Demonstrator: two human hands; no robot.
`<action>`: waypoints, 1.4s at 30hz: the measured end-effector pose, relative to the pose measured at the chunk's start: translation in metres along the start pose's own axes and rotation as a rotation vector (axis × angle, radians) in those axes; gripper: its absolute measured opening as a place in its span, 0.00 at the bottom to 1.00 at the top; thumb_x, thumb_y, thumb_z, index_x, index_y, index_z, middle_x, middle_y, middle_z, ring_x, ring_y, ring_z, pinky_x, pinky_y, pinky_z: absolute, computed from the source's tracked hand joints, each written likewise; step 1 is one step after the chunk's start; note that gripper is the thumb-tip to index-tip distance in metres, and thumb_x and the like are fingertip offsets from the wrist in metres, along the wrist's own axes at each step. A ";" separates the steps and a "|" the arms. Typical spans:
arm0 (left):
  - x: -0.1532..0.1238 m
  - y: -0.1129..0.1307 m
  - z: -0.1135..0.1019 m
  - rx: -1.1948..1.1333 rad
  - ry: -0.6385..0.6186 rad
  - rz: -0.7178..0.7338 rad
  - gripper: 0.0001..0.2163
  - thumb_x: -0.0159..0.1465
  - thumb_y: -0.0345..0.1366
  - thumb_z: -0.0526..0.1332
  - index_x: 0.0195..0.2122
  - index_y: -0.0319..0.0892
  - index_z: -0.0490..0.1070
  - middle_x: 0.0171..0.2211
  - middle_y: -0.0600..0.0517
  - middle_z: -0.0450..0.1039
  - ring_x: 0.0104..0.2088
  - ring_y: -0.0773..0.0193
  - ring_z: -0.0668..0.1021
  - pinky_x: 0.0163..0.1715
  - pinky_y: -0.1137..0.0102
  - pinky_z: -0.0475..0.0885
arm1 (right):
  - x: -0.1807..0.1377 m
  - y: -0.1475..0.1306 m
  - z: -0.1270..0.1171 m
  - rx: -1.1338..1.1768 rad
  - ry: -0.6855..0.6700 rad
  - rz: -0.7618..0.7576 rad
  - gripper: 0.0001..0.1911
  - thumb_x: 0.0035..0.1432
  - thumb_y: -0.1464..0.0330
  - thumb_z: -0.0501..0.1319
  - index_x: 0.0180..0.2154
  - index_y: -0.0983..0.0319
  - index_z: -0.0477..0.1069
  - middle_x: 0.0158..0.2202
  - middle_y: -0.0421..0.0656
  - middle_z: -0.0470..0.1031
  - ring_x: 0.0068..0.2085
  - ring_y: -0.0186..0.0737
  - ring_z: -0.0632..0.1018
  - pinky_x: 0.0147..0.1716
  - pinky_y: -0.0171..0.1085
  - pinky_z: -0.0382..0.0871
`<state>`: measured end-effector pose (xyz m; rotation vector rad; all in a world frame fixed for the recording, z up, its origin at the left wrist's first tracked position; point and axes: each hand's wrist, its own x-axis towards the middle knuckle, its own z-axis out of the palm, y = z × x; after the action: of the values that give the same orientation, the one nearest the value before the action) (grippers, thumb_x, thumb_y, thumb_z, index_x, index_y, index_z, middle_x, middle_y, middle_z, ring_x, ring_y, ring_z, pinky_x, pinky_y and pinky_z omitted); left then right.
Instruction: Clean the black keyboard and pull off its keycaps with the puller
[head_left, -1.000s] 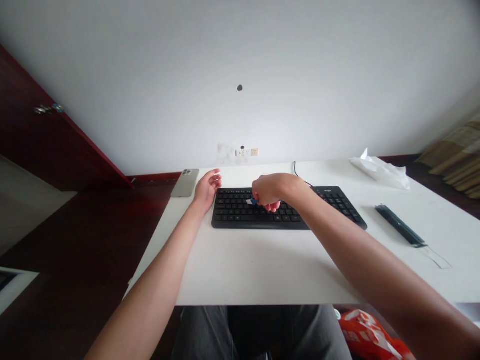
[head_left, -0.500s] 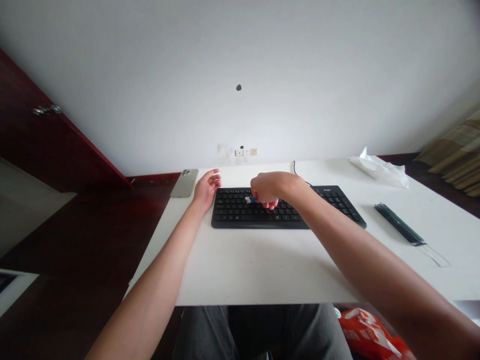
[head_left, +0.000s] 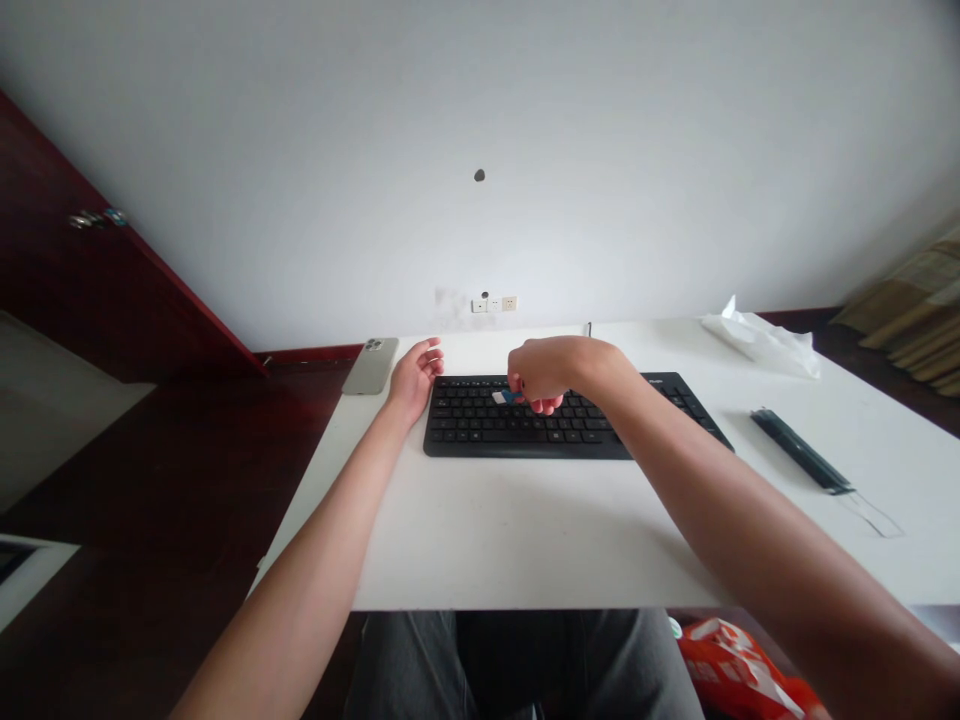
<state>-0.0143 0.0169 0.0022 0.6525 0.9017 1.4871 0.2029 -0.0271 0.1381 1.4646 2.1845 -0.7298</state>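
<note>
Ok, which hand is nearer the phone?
Left. The left hand sits right of the phone, apart from it, by the back-left corner of the black keyboard; the right hand, pinching a small blue-and-white object, is farther off, over the keyboard's middle.

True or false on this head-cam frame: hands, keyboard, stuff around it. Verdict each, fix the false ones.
1. The right hand pinches a small blue-and-white object over the keyboard. True.
2. The left hand grips the phone. False: it is open and empty, by the keyboard's left end, with the phone lying flat to its left.
3. The keyboard is white. False: it is black, on a white table.
4. A dark strip lies on the table right of the keyboard. True.
5. The orange-red bag sits on the table. False: it is below the table, at lower right.
</note>
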 end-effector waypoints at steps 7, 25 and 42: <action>-0.001 0.001 0.001 0.000 0.007 -0.006 0.13 0.55 0.35 0.70 0.40 0.37 0.77 0.28 0.52 0.72 0.26 0.70 0.71 0.26 0.75 0.67 | 0.004 -0.001 0.002 -0.044 0.038 -0.052 0.11 0.57 0.78 0.61 0.40 0.68 0.80 0.34 0.50 0.84 0.32 0.46 0.83 0.33 0.41 0.76; 0.000 0.000 0.000 -0.002 -0.003 0.004 0.12 0.55 0.34 0.69 0.40 0.36 0.76 0.28 0.52 0.72 0.26 0.70 0.72 0.28 0.75 0.68 | 0.001 0.005 -0.004 -0.192 0.330 -0.149 0.14 0.62 0.73 0.59 0.44 0.65 0.83 0.41 0.54 0.83 0.40 0.49 0.82 0.36 0.40 0.69; -0.001 0.000 0.000 0.019 -0.010 0.018 0.12 0.56 0.35 0.69 0.40 0.36 0.76 0.29 0.51 0.73 0.27 0.70 0.72 0.29 0.74 0.68 | 0.015 -0.011 0.012 -0.256 0.532 -0.122 0.17 0.63 0.77 0.56 0.46 0.67 0.81 0.45 0.58 0.82 0.44 0.53 0.82 0.36 0.40 0.68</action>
<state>-0.0145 0.0160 0.0025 0.6829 0.9056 1.4917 0.1876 -0.0276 0.1217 1.5231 2.6528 -0.0785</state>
